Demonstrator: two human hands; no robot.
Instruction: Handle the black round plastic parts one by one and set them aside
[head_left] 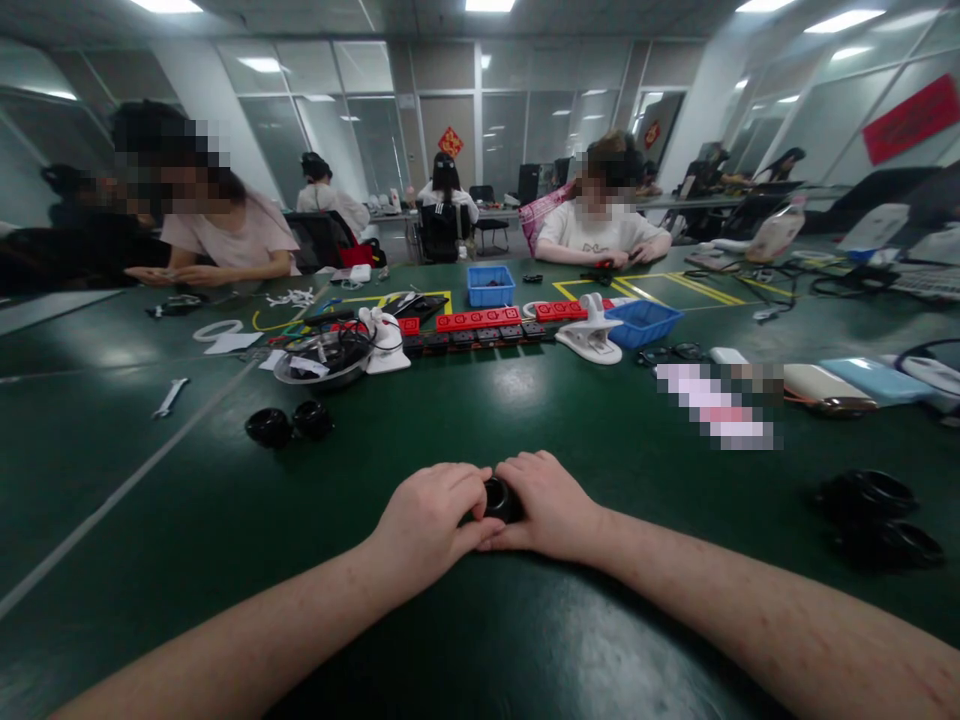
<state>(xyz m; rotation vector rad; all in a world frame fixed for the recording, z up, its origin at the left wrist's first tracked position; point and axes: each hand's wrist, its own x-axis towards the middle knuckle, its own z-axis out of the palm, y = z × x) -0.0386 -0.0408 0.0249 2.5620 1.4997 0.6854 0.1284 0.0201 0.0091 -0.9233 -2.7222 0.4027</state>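
Observation:
Between my two hands, low over the green table point(480, 610), is a round black part with a hole in its top point(498, 494). My left hand point(439, 510) curls around its left side, fingers bent and thumb in front. From the right, my right hand point(551, 505) wraps the same part, and the two thumbs meet at its near side. Fingers cover much of the part, so its full shape is hidden. Two similar glossy black round parts point(289, 423) lie to the left. Two more black parts point(879, 518) lie at the right, somewhat blurred.
A wrench point(171, 397) lies far left. Beyond my hands stand a tray of cables point(322, 362), a row of red power sockets point(480, 319), white clamp stands point(592, 335) and blue bins point(491, 286) point(643, 323). Two people sit across the table; a phone-like item and pouches lie right.

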